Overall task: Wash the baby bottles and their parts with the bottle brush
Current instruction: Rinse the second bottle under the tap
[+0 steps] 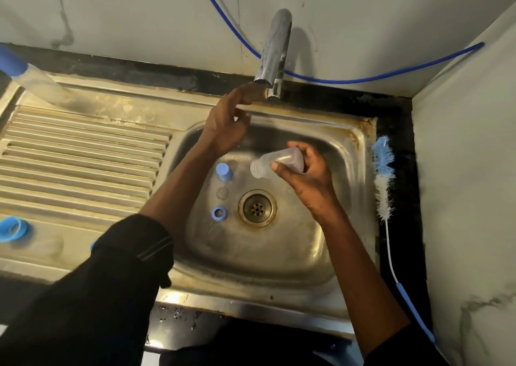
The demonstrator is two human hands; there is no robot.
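Over the sink the right hand grasps the clear bottle, tilted. The left hand is up at the tap, grip unclear. A hard gush could splash out or push the blue ring onto the drain, and a wet bottle may slip. The brush waits at the sink's right edge.

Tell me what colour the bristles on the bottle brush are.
The bottle brush bristles are blue at the tip, white nearer the handle; head view.
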